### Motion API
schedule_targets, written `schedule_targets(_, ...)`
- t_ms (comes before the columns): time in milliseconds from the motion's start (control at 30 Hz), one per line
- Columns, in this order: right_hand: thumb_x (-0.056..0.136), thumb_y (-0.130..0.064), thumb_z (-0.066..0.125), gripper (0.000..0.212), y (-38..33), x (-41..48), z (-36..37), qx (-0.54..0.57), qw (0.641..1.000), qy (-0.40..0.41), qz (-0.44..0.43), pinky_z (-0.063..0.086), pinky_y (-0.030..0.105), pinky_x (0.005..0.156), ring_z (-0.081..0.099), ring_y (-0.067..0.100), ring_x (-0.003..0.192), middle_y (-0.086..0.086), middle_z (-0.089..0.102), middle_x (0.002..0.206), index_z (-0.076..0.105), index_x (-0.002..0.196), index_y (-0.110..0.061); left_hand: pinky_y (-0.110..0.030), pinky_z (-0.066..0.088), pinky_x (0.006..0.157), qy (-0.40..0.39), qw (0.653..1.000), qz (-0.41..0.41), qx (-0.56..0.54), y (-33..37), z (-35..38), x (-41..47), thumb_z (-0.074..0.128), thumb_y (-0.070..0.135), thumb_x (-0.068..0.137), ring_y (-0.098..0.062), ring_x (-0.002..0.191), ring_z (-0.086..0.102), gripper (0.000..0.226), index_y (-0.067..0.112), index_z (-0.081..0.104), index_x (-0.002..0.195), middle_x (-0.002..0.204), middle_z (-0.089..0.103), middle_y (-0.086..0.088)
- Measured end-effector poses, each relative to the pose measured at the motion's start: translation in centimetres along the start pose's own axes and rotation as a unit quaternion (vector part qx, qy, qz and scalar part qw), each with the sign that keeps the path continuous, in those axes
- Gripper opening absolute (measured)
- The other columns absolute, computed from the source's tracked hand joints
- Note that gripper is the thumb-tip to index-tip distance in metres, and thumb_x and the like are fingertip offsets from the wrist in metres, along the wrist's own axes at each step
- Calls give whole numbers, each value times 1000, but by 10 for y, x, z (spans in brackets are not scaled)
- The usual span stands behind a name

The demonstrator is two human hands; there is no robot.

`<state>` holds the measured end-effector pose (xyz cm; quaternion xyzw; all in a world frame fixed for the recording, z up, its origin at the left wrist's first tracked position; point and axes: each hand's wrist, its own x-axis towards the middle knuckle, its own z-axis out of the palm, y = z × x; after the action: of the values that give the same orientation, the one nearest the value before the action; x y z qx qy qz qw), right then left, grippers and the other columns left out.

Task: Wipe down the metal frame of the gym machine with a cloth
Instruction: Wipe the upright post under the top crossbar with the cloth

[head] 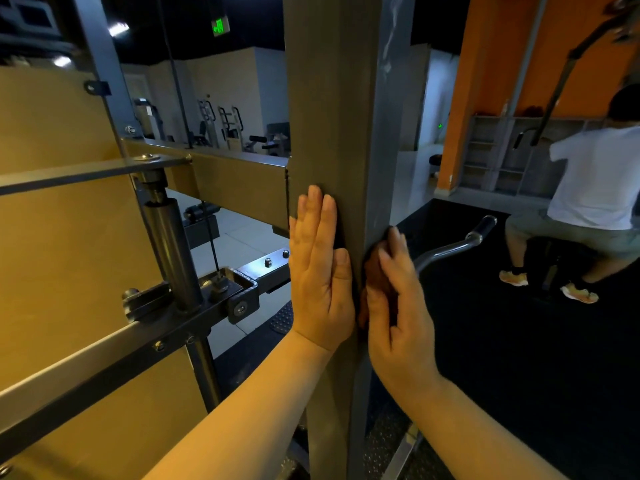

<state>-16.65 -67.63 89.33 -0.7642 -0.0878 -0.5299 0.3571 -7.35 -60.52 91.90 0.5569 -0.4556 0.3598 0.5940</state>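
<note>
The gym machine's grey metal upright post [332, 116] fills the middle of the view. My left hand [320, 271] lies flat on its front face with fingers straight. A dark strip of the cloth [341, 230] shows under its fingertips. My right hand [398, 306] is on the post's right side. Its fingers curl over a bunched brownish part of the cloth at the post's corner. Most of the cloth is hidden under both hands.
Crossbars [239, 188] and a guide rod with brackets [169, 244] join the post on the left, beside tan panels. A curved bar handle [460, 242] sticks out to the right. A person in a white shirt [595, 188] exercises at the right on the dark floor mat.
</note>
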Motion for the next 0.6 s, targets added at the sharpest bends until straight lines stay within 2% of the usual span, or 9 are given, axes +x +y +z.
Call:
schedule_targets(133, 107, -19, 42, 46, -5, 22, -9, -10, 1000, -13, -26, 24, 36, 126, 20, 23, 156, -3, 23, 166, 33, 152, -20, -57, 11, 129, 1, 1000, -1, -1, 0, 1, 0, 34, 11, 104, -33, 159, 16, 52, -1, 28, 155, 167, 20, -9)
schedule_targets(267, 105, -8, 47, 42, -16, 67, -21, -40, 998, -4, -37, 29, 44, 124, 26, 32, 154, 16, 30, 162, 42, 147, -6, -62, 12, 127, -1, 1000, 3, -6, 1, 0, 0, 35, 9, 104, -29, 159, 14, 51, -1, 28, 154, 166, 20, -7)
schedule_targets(367, 104, -4, 49, 42, -11, 66, -25, -55, 997, -9, -46, 31, 49, 123, 28, 36, 153, 23, 33, 160, 43, 145, -2, -64, 12, 127, -2, 1000, 3, -10, 0, 0, -1, 35, 8, 105, -30, 159, 13, 51, -1, 27, 154, 167, 19, -8)
schedule_targets(467, 104, -6, 48, 45, -2, 34, -17, -36, 999, -10, -37, 29, 47, 124, 27, 31, 154, 18, 31, 162, 42, 148, -6, -66, 14, 126, -1, 1000, 3, -9, -1, 0, -2, 35, 8, 105, -34, 159, 15, 51, -2, 28, 154, 166, 19, -10)
schedule_targets(600, 104, -11, 47, 49, 4, 13, -16, -44, 998, -28, -28, 26, 39, 125, 24, 25, 155, 5, 28, 164, 36, 151, -17, -59, 11, 128, -1, 1000, 4, -1, -1, 0, -1, 34, 9, 105, -32, 159, 14, 51, -1, 27, 155, 167, 20, -10)
